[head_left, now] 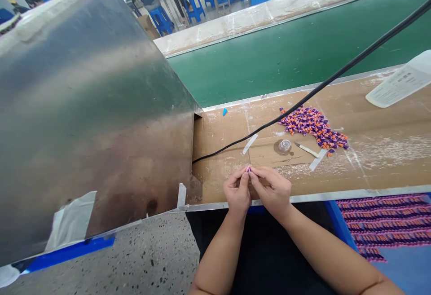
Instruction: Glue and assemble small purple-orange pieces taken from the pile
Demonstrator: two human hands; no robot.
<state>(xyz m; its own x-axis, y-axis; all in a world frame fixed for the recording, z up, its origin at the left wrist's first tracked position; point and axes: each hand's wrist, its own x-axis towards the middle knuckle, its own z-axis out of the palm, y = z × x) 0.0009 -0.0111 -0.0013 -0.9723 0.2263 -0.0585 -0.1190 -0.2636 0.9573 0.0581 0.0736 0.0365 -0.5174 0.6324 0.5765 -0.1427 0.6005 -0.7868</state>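
Observation:
Between the fingertips of both hands is a tiny pink and purple piece (pixel 248 169), too small to name its kind. My left hand (pixel 238 190) pinches it from one side and my right hand (pixel 272 189) from the other, just above the front edge of the cardboard-covered bench (pixel 215 138). Beyond them lies a heap of small purple, orange and pink pieces (pixel 311 124). Nearer stand a small clear cup (pixel 284 145) on a dark wet patch and a knife (pixel 307 149) with a pale handle.
A large metal housing (pixel 94 106) fills the left. A black cable (pixel 323 84) crosses over the bench. Behind runs a green conveyor belt (pixel 269 61). A white plastic container (pixel 400 79) lies at right; a blue tray (pixel 343 227) with rows of similar pieces sits below.

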